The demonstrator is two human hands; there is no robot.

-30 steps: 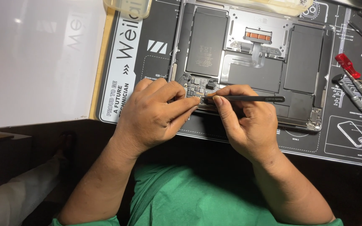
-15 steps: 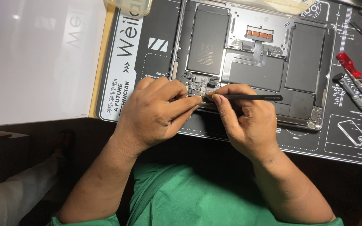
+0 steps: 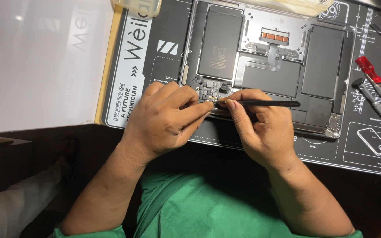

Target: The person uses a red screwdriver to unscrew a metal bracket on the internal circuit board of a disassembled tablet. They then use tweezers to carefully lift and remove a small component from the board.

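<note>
An opened laptop lies bottom-up on a black repair mat, its dark battery cells and a small circuit board exposed. My right hand grips thin black tweezers, their tip resting on the board near its front edge. My left hand rests on the laptop's front edge, its index finger stretched toward the tweezers' tip and touching the board beside it. The board's lower part is hidden under my fingers.
Red-handled and grey screwdrivers lie on the mat to the right of the laptop. A clear plastic tray sits at the top. A white surface fills the left side. My green shirt is below.
Both hands stay in nearly the same place; the tweezers' tip has shifted only slightly on the board.
</note>
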